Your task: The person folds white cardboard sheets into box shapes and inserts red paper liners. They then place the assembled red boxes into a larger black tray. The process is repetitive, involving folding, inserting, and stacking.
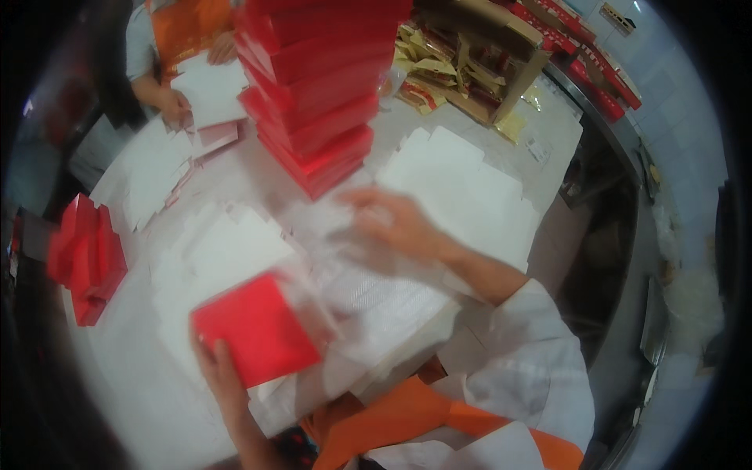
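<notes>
My left hand (pixel 223 372) grips the lower left side of a red cardboard box (pixel 257 327), thumb on its flat red face. A pale flap blurs along the box's right side. My right hand (pixel 395 223) is above the table between the white sheets and the red stack, blurred by motion. Its fingers look stretched out and apart, and I see nothing in them. Under and beyond the held box lies a pile of flat white card blanks (pixel 235 243). A translucent textured plastic sheet or bag (pixel 364 290) lies below my right forearm.
A tall stack of red boxes (pixel 313 102) stands at the table's far middle. More red boxes (pixel 88 258) are at left, white blanks (pixel 462 188) at right. A carton (pixel 513 86) holds yellow packets (pixel 427 55). Across the table, another person's hands (pixel 174 106) handle white card.
</notes>
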A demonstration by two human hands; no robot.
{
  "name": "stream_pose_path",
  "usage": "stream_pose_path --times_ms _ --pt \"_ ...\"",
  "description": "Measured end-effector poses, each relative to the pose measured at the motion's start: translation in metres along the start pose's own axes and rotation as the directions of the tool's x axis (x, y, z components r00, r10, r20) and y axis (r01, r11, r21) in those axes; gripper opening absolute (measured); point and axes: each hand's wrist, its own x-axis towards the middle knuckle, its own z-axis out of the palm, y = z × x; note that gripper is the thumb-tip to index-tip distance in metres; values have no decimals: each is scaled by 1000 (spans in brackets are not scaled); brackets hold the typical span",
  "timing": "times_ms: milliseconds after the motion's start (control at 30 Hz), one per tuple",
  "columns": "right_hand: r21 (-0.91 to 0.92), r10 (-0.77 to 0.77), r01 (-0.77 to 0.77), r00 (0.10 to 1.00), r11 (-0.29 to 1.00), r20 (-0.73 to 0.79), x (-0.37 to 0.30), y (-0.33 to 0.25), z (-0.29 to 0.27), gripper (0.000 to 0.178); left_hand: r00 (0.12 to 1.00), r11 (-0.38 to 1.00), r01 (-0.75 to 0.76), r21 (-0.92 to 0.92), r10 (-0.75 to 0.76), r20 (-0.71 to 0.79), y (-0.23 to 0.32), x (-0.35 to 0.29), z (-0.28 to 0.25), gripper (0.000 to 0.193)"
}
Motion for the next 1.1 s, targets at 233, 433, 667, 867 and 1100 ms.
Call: stream_pose_path --times_ms 233,433,667,867,1100 --pt "-712 -146 -247 885 657 -442 92 216 -180 43 953 944 222 -244 -263 -150 -61 14 -13 48" --pt "-749 182 -227 973 623 -143 156 259 -234 54 905 921 343 -186 -376 -198 -47 20 -18 51" --pt "-630 162 -178 983 756 -84 144 256 -241 59 936 896 262 -359 -327 -134 -36 15 -20 52" --pt "182 319 -271 885 945 -340 -17 201 -283 64 920 905 130 -405 -262 -292 -37 14 -19 60" --pt "684 353 -213 933 698 -69 -75 52 -89 59 947 965 -24 -260 -62 -316 -29 -2 -36 63"
